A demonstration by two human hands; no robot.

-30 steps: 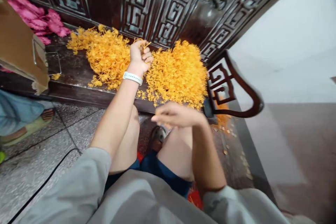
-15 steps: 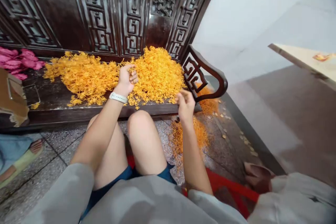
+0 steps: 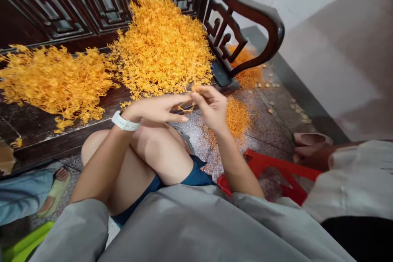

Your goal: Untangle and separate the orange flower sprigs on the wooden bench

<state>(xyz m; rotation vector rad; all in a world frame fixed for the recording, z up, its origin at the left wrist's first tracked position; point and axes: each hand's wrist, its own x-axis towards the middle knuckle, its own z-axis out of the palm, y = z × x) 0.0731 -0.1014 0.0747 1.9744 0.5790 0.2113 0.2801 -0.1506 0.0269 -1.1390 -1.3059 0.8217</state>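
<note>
My right hand (image 3: 211,108) pinches a thin yellow-orange artificial flower stem (image 3: 186,110) between thumb and fingertips, above the floor just in front of the bench. My left hand (image 3: 158,108), with a white band (image 3: 124,122) on its wrist, reaches across to it. Its fingers are stretched out, their tips meeting the right fingertips, and its thumb stands apart below. Looping strands of the stem show between the two hands. Behind them a tall heap of yellow-orange artificial flowers (image 3: 166,45) lies on the bench, with a looser pile of flower sprays (image 3: 58,82) to its left.
The dark carved wooden bench (image 3: 70,133) has a curved armrest (image 3: 260,12); a dark phone (image 3: 221,74) lies beside it. Orange scraps (image 3: 235,120) cover part of the floor. A red plastic stool (image 3: 276,168) and pink slippers (image 3: 311,141) are at right. Another person's sandalled foot (image 3: 58,192) is at left.
My left hand has come away from the flower piles and across to my right hand. A flower stem now shows between them. The view has shifted down and to the right.
</note>
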